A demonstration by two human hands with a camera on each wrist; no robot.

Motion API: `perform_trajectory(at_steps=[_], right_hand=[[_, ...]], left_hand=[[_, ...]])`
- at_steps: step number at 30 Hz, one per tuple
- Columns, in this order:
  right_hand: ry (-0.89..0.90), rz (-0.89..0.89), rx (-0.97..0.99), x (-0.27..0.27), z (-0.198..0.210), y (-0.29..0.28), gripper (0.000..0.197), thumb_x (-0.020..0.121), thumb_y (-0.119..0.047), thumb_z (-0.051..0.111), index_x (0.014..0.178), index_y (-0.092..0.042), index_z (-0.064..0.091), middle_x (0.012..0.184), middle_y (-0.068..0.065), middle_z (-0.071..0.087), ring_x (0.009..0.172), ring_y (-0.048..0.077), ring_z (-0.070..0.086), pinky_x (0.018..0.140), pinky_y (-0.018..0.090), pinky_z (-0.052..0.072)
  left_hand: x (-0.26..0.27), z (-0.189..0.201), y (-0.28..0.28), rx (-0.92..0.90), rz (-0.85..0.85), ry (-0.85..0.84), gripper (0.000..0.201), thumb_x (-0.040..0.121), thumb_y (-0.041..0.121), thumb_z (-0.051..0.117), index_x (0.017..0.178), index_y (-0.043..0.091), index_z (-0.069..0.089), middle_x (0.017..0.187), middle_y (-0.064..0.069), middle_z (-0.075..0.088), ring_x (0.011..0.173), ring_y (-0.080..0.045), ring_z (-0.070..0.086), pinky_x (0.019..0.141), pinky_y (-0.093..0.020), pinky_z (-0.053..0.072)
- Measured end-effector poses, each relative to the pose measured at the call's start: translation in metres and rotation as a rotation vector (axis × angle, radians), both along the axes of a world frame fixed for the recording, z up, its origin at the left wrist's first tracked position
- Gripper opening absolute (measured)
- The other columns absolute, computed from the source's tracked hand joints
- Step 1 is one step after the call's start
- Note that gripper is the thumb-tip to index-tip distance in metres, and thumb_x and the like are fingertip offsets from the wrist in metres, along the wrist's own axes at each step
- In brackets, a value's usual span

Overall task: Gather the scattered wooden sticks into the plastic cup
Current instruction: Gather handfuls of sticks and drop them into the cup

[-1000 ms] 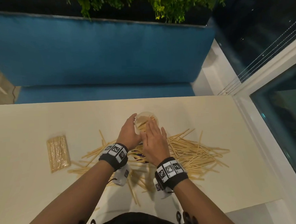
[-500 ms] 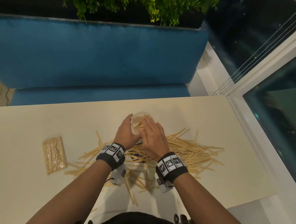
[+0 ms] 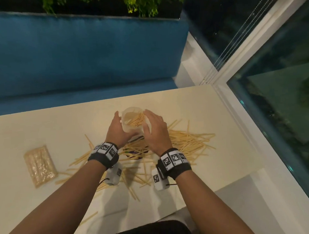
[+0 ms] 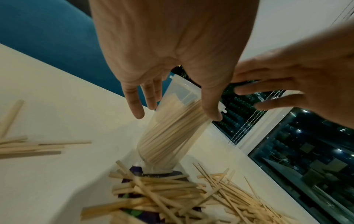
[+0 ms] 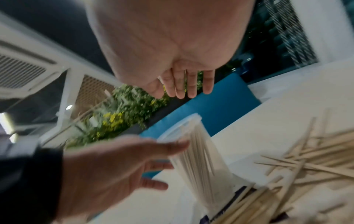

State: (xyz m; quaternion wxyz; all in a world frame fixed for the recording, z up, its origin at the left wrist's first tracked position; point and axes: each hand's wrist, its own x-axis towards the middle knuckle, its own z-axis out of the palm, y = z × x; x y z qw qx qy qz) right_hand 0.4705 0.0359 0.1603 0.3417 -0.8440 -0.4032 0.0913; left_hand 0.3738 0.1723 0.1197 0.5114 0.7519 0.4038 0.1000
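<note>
A clear plastic cup (image 3: pixel 132 118) stands mid-table, with several wooden sticks (image 3: pixel 137 120) inside it. In the left wrist view the cup (image 4: pixel 168 136) leans, its base on a purple packet (image 4: pixel 159 175). My left hand (image 3: pixel 119 128) holds the cup loosely. Its thumb lies on the near side and its nearly straight fingers (image 4: pixel 137 109) lie along the left side. My right hand (image 3: pixel 155 128) hovers just right of the cup with flat, straight fingers (image 5: pixel 189 88) and holds nothing. Scattered sticks (image 3: pixel 187 143) cover the table (image 3: pixel 43 126) below and right of both hands.
A wrapped bundle of sticks (image 3: pixel 40 165) lies to the left on the table. A blue bench (image 3: pixel 75 58) runs behind the table's far edge. A glass window with a white frame (image 3: pixel 243 123) borders the right edge. More sticks (image 3: pixel 132 187) lie between my wrists.
My right hand has moved from over the cup's mouth to its right side, leaving the sticks in the cup. My left hand's fingers have straightened along the cup.
</note>
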Motion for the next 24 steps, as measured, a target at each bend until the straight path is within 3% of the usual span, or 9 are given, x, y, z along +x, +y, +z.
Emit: perform_trajectory(at_steps=[2,3,5,8,11,14,17,20,24], right_hand=[[0.077,-0.09,0.057,0.011,0.002,-0.031,0.039,0.1,-0.014,0.052,0.139,-0.016,0.058,0.134,-0.001,0.063,0.121,0.015,0.055,0.103,0.028,0.043],[0.129,-0.127,0.051,0.019,0.001,-0.048,0.038,0.1,-0.011,0.053,0.137,-0.017,0.059,0.127,-0.002,0.066,0.113,0.014,0.058,0.096,0.025,0.046],[0.196,-0.195,0.019,0.04,-0.006,-0.078,0.035,0.099,-0.005,0.051,0.13,-0.017,0.063,0.115,-0.004,0.07,0.104,0.012,0.062,0.089,0.024,0.048],[0.226,-0.248,-0.102,0.082,-0.028,-0.114,0.034,0.097,0.001,0.054,0.124,-0.016,0.066,0.108,-0.003,0.072,0.103,0.016,0.065,0.085,0.023,0.052],[0.218,-0.16,-0.326,0.125,-0.059,-0.125,0.044,0.089,-0.006,0.069,0.131,-0.019,0.061,0.119,0.001,0.067,0.115,0.024,0.062,0.092,0.026,0.049],[0.108,0.047,-0.613,0.156,-0.083,-0.115,0.079,0.082,-0.028,0.082,0.15,-0.017,0.044,0.146,0.007,0.048,0.137,0.028,0.043,0.114,0.042,0.039],[-0.013,0.231,-0.799,0.176,-0.098,-0.1,0.103,0.075,-0.039,0.087,0.156,-0.012,0.03,0.156,0.009,0.032,0.144,0.031,0.029,0.118,0.046,0.033],[-0.106,0.384,-0.829,0.182,-0.11,-0.093,0.093,0.074,-0.038,0.084,0.15,-0.014,0.037,0.148,0.008,0.035,0.137,0.03,0.033,0.113,0.044,0.039],[-0.111,0.535,-0.688,0.172,-0.122,-0.095,0.059,0.081,-0.025,0.078,0.134,-0.017,0.053,0.134,0.003,0.046,0.125,0.025,0.042,0.106,0.04,0.043]], left_hand=[[-0.007,-0.013,-0.002,0.004,0.017,0.092,0.131,0.064,0.043,0.094,0.159,0.011,0.01,0.152,-0.014,0.042,0.134,-0.031,0.049,0.106,-0.049,0.048],[-0.012,-0.019,-0.006,0.024,0.029,0.146,0.125,0.068,0.043,0.091,0.159,0.009,0.013,0.153,-0.019,0.039,0.135,-0.034,0.048,0.107,-0.051,0.047],[-0.024,-0.033,-0.019,0.064,0.046,0.21,0.095,0.08,0.036,0.083,0.152,0.005,0.03,0.146,-0.022,0.044,0.127,-0.034,0.054,0.105,-0.047,0.049],[-0.04,-0.05,-0.043,0.129,0.057,0.23,0.045,0.086,0.027,0.073,0.124,0.009,0.059,0.119,-0.013,0.06,0.102,-0.028,0.061,0.089,-0.038,0.051],[-0.042,-0.062,-0.072,0.133,-0.01,0.257,0.017,0.086,0.027,0.072,0.099,0.02,0.063,0.098,0.0,0.065,0.092,-0.023,0.063,0.075,-0.031,0.046],[-0.03,-0.063,-0.111,0.147,-0.127,0.302,0.025,0.081,0.043,0.078,0.09,0.026,0.063,0.093,0.005,0.064,0.089,-0.019,0.06,0.075,-0.034,0.049],[-0.01,-0.068,-0.152,0.24,-0.305,0.397,0.046,0.07,0.071,0.072,0.094,0.033,0.061,0.099,0.008,0.061,0.095,-0.015,0.055,0.082,-0.034,0.049],[0.009,-0.074,-0.189,0.354,-0.399,0.536,0.067,0.059,0.088,0.052,0.1,0.035,0.06,0.105,0.008,0.059,0.101,-0.018,0.054,0.086,-0.037,0.044],[0.027,-0.071,-0.209,0.417,-0.36,0.588,0.051,0.074,0.068,0.066,0.105,0.027,0.063,0.11,0.003,0.059,0.105,-0.022,0.054,0.09,-0.037,0.045]])
